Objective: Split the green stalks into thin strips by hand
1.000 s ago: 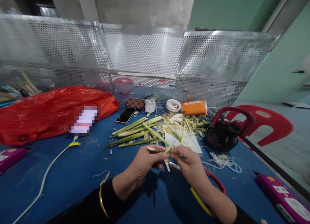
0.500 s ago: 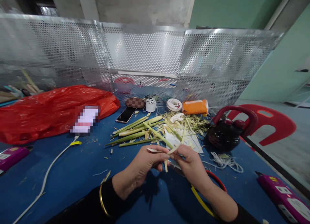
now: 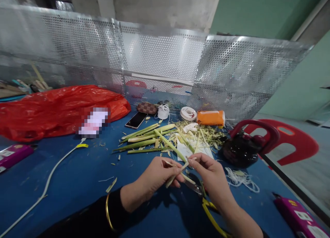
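Several narrow, pale plant strips cross each other between my two hands. My left hand is closed on the crossing, thumb on top, with strip ends sticking out below its fingers. With thumb and forefinger, my right hand pinches the upper end of one strip, which slants back to the left hand. On the table under my right hand lie scissors with yellow inner grips, partly hidden. Just beyond the hands are green plant stalks, white paper and a heap of plant shreds.
A black pot with a dark red handle and some white string are at right. Behind lie a phone, a tape roll and an orange packet. A red plastic bag and a charging cable lie left.
My right hand has moved away from the left, drawing a strip end outward and up. More of the crossed strips and the scissors now show. The view has shifted slightly.
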Tool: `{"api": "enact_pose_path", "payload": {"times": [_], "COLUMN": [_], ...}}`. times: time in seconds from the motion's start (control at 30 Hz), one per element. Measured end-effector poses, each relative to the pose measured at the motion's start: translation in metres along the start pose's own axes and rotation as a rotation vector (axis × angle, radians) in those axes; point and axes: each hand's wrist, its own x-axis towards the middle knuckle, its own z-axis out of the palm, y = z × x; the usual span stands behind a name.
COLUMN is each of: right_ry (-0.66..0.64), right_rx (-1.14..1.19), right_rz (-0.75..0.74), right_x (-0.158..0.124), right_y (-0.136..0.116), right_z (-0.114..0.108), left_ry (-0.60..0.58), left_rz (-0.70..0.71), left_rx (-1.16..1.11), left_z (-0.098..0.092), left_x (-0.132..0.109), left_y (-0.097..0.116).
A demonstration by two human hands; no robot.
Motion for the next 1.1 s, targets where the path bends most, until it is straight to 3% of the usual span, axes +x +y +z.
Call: {"api": "enact_pose_path", "payload": {"times": [0.23,0.4,0.53,0.73,1.1], "right_ry": [0.157,0.131,0.102,0.102,0.123], "right_rx": [-0.216,-0.439,-0.572,-0.620,-0.599], "right_rz": [-0.252,-0.602,-0.729,-0.808,-0.761], "right_x": [-0.012,-0.017,-0.017,-0.018,-0.019], "right_y": [-0.004,-0.001,-0.004,-0.007,0.000], "right_z": [0.006,0.009,0.009,0.011,0.014], "left_ry": [0.089,0.049,-0.011,-0.094,-0.034], "left_rz": [0.000,-0.007,0.032,0.109,0.164], "left_rx": [-0.049,-0.140,-0.170,-0.258,-0.334], "left_z": [0.006,0.007,0.009,0.012,0.017], "left_x": [0.000,-0.001,-0.002,-0.005,-0.001], "left_y": [-0.003,-0.006,-0.007,-0.008,-0.011]}}
